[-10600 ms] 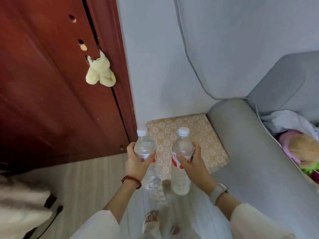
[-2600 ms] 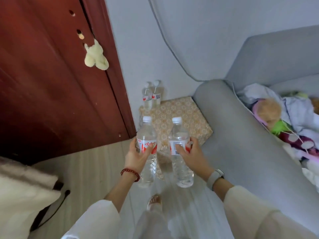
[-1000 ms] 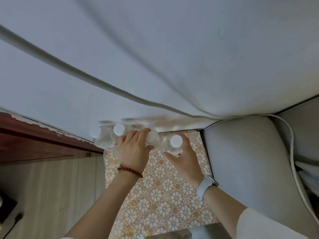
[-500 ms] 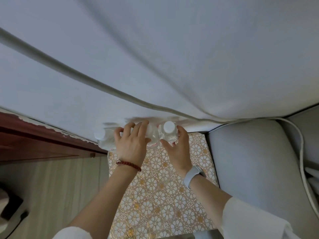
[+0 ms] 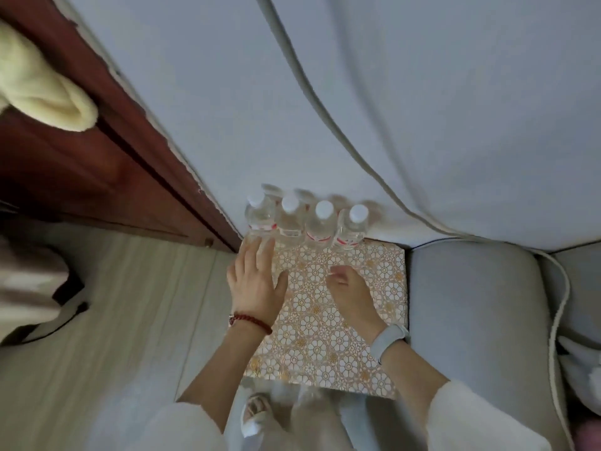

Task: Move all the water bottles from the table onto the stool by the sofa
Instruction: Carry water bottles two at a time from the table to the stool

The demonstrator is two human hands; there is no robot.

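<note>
Both hands have let go and pulled back since a moment ago: left hand (image 5: 257,284) flat and empty, right hand (image 5: 349,289) loosely curled, holding nothing. Four water bottles (image 5: 307,224) stand in a row at the stool's (image 5: 341,327) wall-side edge. They look full, so heavy-ish, smooth, slightly squishy; best gripped mid-body around the label.

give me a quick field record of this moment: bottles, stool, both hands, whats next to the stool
bottles: four water bottles, upright, in a row at the stool's far edge by the wall
stool: patterned top, near part bare
left hand: fingers straight, holding nothing, fingertips close to the leftmost bottle
right hand: fingers loosely curled, holding nothing, over the stool
beside stool: sofa arm on the right, wooden door on the left
</note>
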